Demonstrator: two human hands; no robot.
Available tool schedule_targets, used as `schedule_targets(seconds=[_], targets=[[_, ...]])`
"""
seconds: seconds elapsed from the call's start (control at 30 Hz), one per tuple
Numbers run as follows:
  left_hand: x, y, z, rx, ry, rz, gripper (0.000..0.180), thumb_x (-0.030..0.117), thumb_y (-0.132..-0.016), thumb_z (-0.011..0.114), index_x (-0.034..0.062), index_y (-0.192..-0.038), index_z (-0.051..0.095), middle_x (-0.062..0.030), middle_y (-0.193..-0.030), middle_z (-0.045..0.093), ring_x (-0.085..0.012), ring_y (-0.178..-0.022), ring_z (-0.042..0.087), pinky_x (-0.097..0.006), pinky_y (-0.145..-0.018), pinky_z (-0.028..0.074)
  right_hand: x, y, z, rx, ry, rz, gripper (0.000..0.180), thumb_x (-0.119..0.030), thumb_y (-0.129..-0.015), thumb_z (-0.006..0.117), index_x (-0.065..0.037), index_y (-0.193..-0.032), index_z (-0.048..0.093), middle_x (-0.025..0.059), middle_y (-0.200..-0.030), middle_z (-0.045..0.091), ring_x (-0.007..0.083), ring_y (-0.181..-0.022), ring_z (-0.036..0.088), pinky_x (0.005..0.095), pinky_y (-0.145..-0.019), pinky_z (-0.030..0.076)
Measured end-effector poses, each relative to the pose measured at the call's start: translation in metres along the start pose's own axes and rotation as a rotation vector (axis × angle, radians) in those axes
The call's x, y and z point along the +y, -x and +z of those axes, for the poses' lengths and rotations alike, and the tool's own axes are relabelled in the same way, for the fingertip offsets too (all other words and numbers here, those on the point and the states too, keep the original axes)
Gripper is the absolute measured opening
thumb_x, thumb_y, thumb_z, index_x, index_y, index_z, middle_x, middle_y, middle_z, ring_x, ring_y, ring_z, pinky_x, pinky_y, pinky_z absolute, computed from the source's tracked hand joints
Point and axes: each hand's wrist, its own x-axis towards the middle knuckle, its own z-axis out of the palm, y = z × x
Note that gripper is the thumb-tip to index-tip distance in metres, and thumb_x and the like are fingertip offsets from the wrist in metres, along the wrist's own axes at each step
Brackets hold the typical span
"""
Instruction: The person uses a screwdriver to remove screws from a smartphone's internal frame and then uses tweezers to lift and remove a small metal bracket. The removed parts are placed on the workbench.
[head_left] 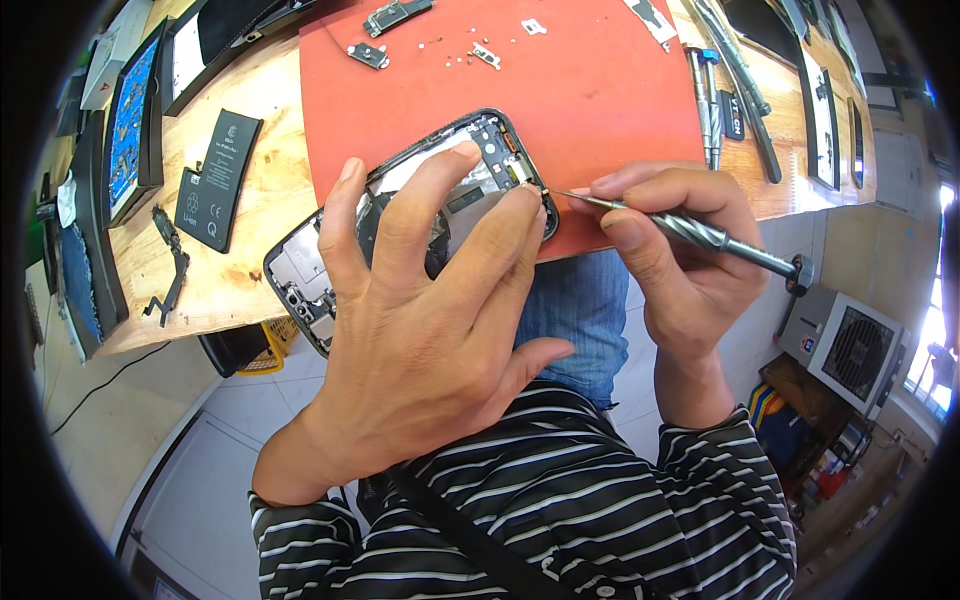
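Opened smartphone (470, 205): at the red mat's (590, 110) near edge, left of the right hand (690, 275)
Long axis: lower left to upper right
Left hand (410, 320): spread over the phone, nearer it
Right hand: pinching a precision screwdriver (690, 230)
Driver tip: pointing left, just beside the phone's right end; contact unclear

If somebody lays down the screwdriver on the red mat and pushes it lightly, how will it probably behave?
The screwdriver would probably roll, as its handle looks round, perhaps in a curve because the dark end cap is wider. It may feel heavy for its size, given the metallic shine. Its spiral grooves may reduce slipping.
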Motion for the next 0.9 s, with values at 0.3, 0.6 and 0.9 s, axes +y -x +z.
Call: schedule_targets(seconds=[0.3,0.6,0.9], targets=[[0.0018,-0.0002,-0.0003,-0.006,0.008,-0.015,0.084,0.065,-0.081,0.077,0.0035,-0.139,0.071,-0.0051,-0.148,0.062,-0.0402,-0.146,0.044,-0.067,-0.122,0.024,0.0009,0.0008,0.0025,0.0,0.001,-0.007,0.021,0.001,-0.092,0.085,0.005,-0.107,0.072,0.0158,-0.105,0.077,0.0192,-0.094,0.075,0.03,-0.083,0.062],[0.0016,-0.0004,-0.0004,-0.001,0.021,-0.024,0.084,0.065,-0.081,0.078,0.005,-0.139,0.071,-0.0069,-0.146,0.062,-0.0411,-0.146,0.045,-0.067,-0.121,0.023,-0.0003,-0.0017,-0.0028,-0.094,0.104,-0.045,0.02,0.002,-0.096,0.079,0.007,-0.109,0.065,0.0238,-0.107,0.074,0.0274,-0.097,0.077,0.0384,-0.09,0.066],[0.0019,-0.0004,-0.0003,-0.006,0.012,-0.022,0.085,0.066,-0.082,0.077,0.0043,-0.14,0.071,-0.0055,-0.146,0.063,-0.0407,-0.146,0.045,-0.067,-0.122,0.023,0.0039,-0.0012,0.0019,-0.047,0.03,-0.045,0.022,0.001,-0.093,0.084,0.005,-0.109,0.07,0.0156,-0.106,0.078,0.0148,-0.091,0.076,0.0268,-0.079,0.063]])
